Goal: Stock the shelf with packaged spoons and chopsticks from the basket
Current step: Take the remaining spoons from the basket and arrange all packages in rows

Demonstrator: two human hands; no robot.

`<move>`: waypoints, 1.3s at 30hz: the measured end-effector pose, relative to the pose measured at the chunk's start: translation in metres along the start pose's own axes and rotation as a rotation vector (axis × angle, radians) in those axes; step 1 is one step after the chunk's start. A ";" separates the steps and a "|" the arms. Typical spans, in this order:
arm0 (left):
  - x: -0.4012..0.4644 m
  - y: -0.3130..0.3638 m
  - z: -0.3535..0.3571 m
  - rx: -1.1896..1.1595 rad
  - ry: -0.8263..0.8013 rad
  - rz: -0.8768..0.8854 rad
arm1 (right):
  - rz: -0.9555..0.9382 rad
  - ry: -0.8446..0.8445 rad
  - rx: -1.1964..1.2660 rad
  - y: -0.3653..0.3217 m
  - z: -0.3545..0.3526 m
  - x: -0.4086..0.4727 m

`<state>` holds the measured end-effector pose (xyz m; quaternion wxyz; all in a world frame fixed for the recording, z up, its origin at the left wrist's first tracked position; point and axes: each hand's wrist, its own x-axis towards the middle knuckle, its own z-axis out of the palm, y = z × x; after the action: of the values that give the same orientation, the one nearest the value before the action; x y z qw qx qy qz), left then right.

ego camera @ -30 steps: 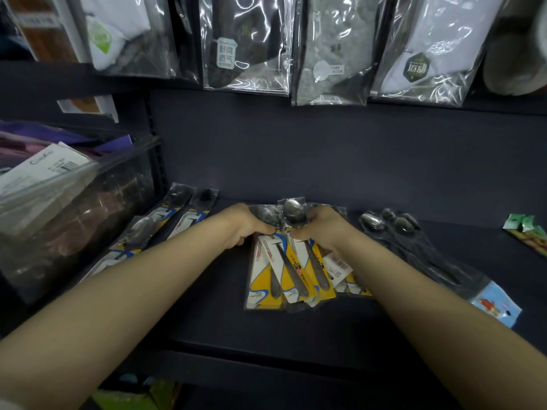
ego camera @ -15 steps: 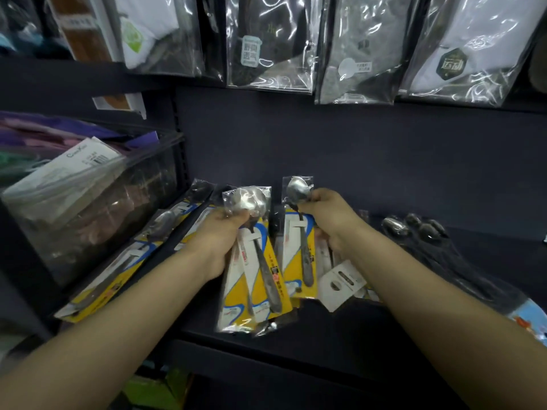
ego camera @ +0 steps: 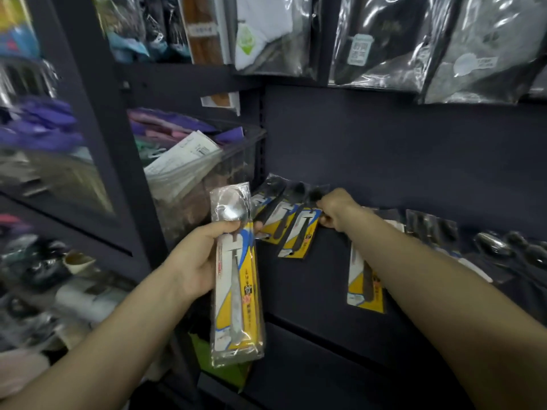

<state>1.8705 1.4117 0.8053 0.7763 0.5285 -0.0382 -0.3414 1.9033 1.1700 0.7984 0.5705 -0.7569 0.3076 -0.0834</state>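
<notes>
My left hand [ego camera: 196, 261] grips a stack of packaged spoons [ego camera: 235, 276] with yellow and blue cards, held upright in front of the shelf's left edge. My right hand [ego camera: 337, 210] is closed on the top of a single spoon pack [ego camera: 300, 235] that lies on the dark shelf [ego camera: 310, 291] next to two similar packs [ego camera: 275, 208] at the back left. Another yellow spoon pack [ego camera: 367, 282] lies on the shelf under my right forearm. Dark packaged spoons [ego camera: 503, 250] lie further right. The basket is out of view.
A clear plastic bin [ego camera: 207, 179] full of packaged goods stands left of the spoons. Bagged socks [ego camera: 376, 39] hang above the shelf. A dark upright post [ego camera: 118, 173] and blurred shelves of goods are at the left.
The view has swung left. My left hand carried its spoon stack off the shelf to the left. My right hand moved its single pack to the back left beside the other packs.
</notes>
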 end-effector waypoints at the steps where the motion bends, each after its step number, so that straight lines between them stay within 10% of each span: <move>1: -0.002 0.001 -0.001 -0.021 0.002 0.000 | -0.001 0.037 0.000 0.000 0.001 0.003; 7: -0.006 -0.001 -0.004 -0.126 0.010 -0.058 | 0.011 0.180 0.040 -0.003 0.005 0.005; 11: -0.011 -0.001 -0.004 -0.077 0.033 -0.058 | -0.228 0.233 -0.648 -0.006 0.005 -0.019; 16: -0.014 0.003 -0.012 -0.182 0.055 -0.076 | -0.528 -0.472 -1.008 0.008 0.012 -0.077; 19: -0.017 0.003 -0.012 -0.181 0.027 -0.052 | -0.530 -0.477 -1.224 0.018 0.026 -0.084; 26: -0.028 -0.002 -0.011 0.090 -0.029 0.091 | -0.502 -0.290 -0.094 -0.008 0.042 -0.132; 39: -0.059 -0.023 -0.035 0.394 0.075 0.291 | -0.292 -0.120 0.116 -0.003 0.063 -0.134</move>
<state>1.8288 1.4683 0.7880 0.7002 0.6708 -0.1510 -0.1923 1.8277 1.2965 0.8105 0.6125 -0.7630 0.1544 -0.1376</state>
